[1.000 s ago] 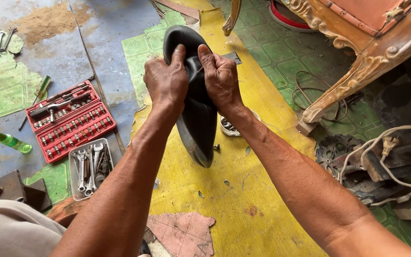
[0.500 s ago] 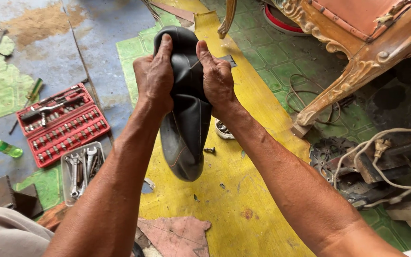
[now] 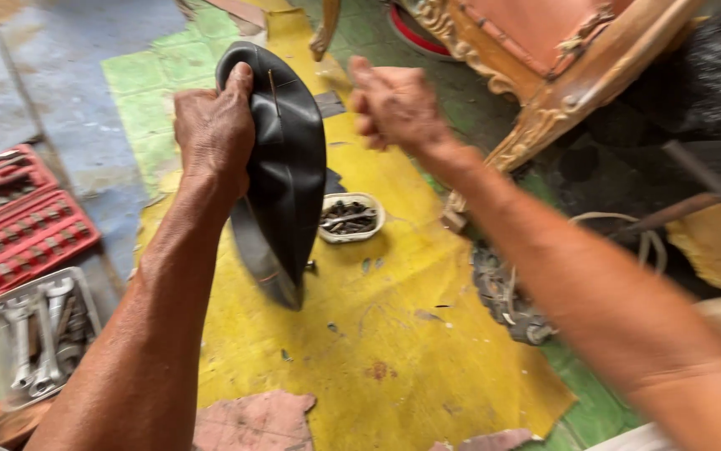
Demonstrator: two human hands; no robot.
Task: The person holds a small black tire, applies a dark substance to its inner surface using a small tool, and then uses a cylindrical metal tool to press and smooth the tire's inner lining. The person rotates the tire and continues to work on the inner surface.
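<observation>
One hand alone carries the load: the left hand (image 3: 214, 129) has its grip pressed together on the upper edge of a black rubber inner tube (image 3: 281, 167), fingers wrapped over the fold so the limp rubber hangs in a long loop above the floor rather than dragging on it. The right hand (image 3: 394, 104) is off the tube and just beside it, fingers loosely curled on nothing, though motion blur hides the detail. Below the hanging loop lies a yellow sheet (image 3: 394, 334) spread on the floor. A small white dish of dark metal bits (image 3: 350, 217) sits on it, near the tube's lower end, within easy reach. Farther left, a red socket set (image 3: 18, 225) and a clear tray of wrenches (image 3: 39, 334) lie open. A carved wooden chair (image 3: 561, 75) stands behind.
</observation>
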